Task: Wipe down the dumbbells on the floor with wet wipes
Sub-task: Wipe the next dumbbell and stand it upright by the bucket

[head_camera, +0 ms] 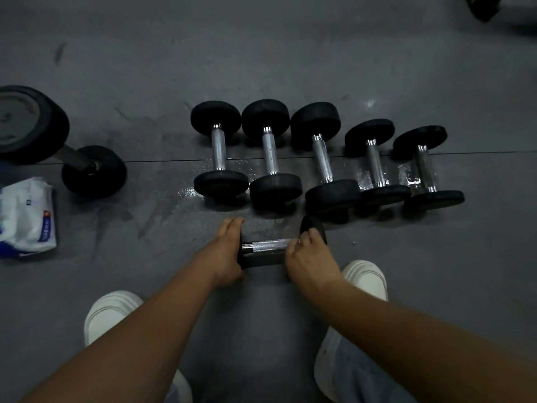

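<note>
The near dumbbell lies crosswise on the floor just in front of me, its knurled steel handle bare in the middle. My left grip is wrapped round its left head, fingers over the far side and thumb on the near side. My right grip curls over the right head where it meets the handle. My left shoe and right shoe, both white, flank it. Just beyond, a row of five dumbbells lies side by side, handles pointing away from me, with wet patches glistening between them. Well off to my left sits a white and blue pack of wet wipes, with a larger dumbbell just beyond it.
</note>
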{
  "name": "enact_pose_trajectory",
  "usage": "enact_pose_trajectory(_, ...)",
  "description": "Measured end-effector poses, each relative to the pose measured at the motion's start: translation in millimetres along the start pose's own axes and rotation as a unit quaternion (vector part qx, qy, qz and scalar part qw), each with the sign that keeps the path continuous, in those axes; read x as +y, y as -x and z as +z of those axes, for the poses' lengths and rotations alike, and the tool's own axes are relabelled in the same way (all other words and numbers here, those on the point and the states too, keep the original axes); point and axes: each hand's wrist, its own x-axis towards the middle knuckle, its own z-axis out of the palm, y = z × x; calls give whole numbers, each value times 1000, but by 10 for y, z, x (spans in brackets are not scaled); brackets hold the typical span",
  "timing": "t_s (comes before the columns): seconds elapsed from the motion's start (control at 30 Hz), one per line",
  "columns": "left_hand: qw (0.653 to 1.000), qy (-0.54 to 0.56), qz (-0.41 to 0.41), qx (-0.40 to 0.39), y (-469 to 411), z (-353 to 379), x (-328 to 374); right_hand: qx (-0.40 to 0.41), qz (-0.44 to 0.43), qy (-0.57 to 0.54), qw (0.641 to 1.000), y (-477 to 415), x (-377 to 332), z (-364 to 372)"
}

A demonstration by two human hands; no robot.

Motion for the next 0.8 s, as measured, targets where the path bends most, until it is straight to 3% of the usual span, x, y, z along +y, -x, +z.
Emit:
enact_pose_trajectory(0.1, 1000, 15, 3, -7, -28, -5, -29, 37, -17, -162, 986, 52, -324, -175)
enact_pose_trajectory(0.17, 1000, 22, -6, -12, -25, -11, -33, 76, 36, -296, 951, -141, -359, -244)
enact_pose_trajectory(0.27, 1000, 17, 9, -3, -23, 31, -47, 136, 167, -540, 813, -442, -383, -130)
enact_pose_trajectory(0.3, 1000, 20, 17, 0, -25, 49, -56, 149, 164, -554, 803, -484, -433, -60)
enact_pose_trajectory(0.37, 999, 31, 21, 0, -34, 41, -62, 137, 120, -489, 853, -440, -614, 89)
enact_pose_trajectory(0.43, 999, 33, 13, -8, -47, 20, -58, 164, 119, -447, 871, -304, -710, 187)
enact_pose_trajectory(0.53, 999, 37, 8, -13, -48, -2, -31, 229, 152, -464, 842, -325, -629, 198)
enact_pose_trajectory(0.6, 999, 32, 5, -13, -51, -2, -30, 194, 175, -492, 831, -425, -584, 148)
enact_pose_trajectory(0.67, 1000, 25, 2, -16, -38, 13, -37, 169, 172, -481, 843, -428, -694, 137)
enact_pose_trajectory(0.8, 1000, 26, 1, -14, -27, 14, -36, 245, 179, -427, 852, -330, -705, 221)
